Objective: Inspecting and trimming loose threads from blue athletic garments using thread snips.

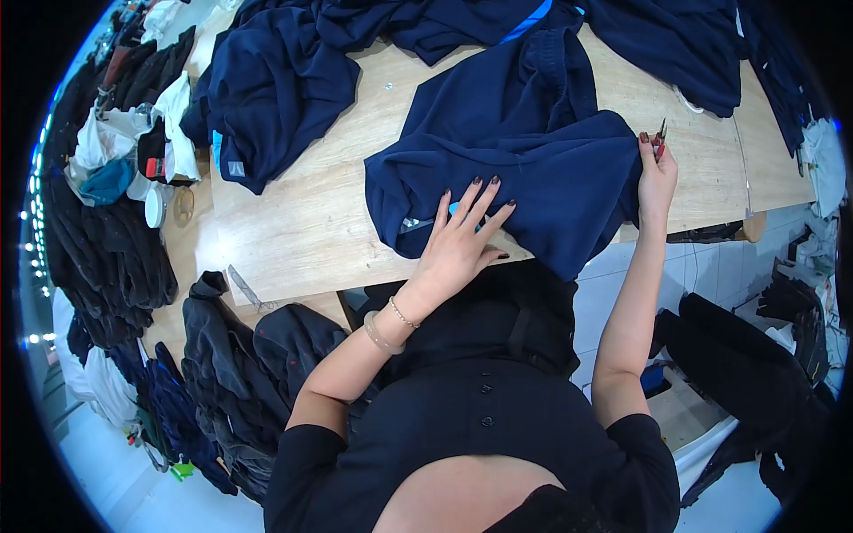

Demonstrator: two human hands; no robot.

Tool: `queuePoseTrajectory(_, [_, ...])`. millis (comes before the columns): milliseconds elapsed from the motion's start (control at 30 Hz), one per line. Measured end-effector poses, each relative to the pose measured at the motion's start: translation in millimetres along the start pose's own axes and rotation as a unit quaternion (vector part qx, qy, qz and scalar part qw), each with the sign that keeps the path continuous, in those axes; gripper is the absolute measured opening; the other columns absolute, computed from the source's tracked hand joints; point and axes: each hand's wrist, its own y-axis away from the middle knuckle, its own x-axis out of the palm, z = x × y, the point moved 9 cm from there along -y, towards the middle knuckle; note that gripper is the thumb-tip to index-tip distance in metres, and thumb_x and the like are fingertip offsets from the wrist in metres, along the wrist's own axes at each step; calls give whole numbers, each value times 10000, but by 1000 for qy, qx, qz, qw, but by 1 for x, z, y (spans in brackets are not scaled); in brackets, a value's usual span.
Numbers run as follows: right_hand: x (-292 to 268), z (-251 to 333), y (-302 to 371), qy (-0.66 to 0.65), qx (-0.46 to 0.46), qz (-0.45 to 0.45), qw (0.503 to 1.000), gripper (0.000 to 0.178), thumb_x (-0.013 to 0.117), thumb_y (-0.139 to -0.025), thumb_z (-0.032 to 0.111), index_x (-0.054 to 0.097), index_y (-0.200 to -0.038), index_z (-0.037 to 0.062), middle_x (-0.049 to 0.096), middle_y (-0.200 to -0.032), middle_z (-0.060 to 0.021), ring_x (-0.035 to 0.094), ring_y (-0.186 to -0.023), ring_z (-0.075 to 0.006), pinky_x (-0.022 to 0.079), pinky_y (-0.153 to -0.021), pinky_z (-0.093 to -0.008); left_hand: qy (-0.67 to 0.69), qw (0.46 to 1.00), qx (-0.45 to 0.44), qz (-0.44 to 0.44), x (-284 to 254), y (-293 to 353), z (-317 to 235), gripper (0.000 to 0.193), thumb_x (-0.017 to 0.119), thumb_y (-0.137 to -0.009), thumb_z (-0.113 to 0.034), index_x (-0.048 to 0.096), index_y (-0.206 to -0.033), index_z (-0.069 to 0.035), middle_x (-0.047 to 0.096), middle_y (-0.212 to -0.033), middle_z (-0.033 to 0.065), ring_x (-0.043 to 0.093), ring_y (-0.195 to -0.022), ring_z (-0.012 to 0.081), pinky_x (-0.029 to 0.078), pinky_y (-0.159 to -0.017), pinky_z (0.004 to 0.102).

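Note:
A navy garment (542, 169) with a gathered, elastic-looking band at its far end lies spread over the wooden table in front of me, its near part hanging past the edge. My left hand (462, 235) rests flat on the near left part, fingers spread, beside a small light-blue patch partly covered by the fingers. At the garment's right edge, my right hand (657, 173) is closed round small red-handled thread snips (660, 142), their dark tips pointing away from me. This hand touches or nearly touches the cloth; whether it also grips the cloth, I cannot tell.
More navy garments (275, 89) lie at the far left and across the back of the wooden table (302, 222). Dark garments (227, 382) are heaped at the left. White cloth and small round containers (156, 204) stand there too. Black rolled cloth (729, 346) lies lower right.

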Motion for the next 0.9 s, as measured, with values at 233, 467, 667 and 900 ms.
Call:
queuePoseTrajectory(233, [-1,6,4,-22,-4,35,999,240,617,-951,242,630,-886,11,567,-757,7,458,-743,-77,385,-698,-229,21,1000,4,8,-8,-3,3,657,737,-756,-166,495,-1367,-155,348,-1495,102,297,-1395,320,244,-1125,534])
queuePoseTrajectory(467, [13,54,49,-106,1,220,970,146,544,-905,46,608,-1031,10,618,-988,-24,574,-928,-98,448,-895,-245,-9,988,-103,-119,-57,-15,43,795,814,-668,-209,459,-1373,-116,491,-1278,131,501,-1119,322,410,-903,412])
queuePoseTrajectory(667, [106,94,113,-298,68,388,869,358,528,-926,-4,525,-1280,53,606,-1012,-36,582,-951,-97,468,-927,-259,130,976,-157,-78,-49,-17,84,205,675,-865,-81,620,-1046,-3,578,-755,59,556,-671,165,437,-617,275])
queuePoseTrajectory(900, [109,182,151,-458,12,509,728,263,573,-934,12,535,-1193,-8,606,-1068,-28,569,-1000,-85,456,-931,-249,615,760,18,-211,-144,6,-1,109,593,-855,51,520,-872,-29,562,-892,87,547,-824,164,455,-815,284])
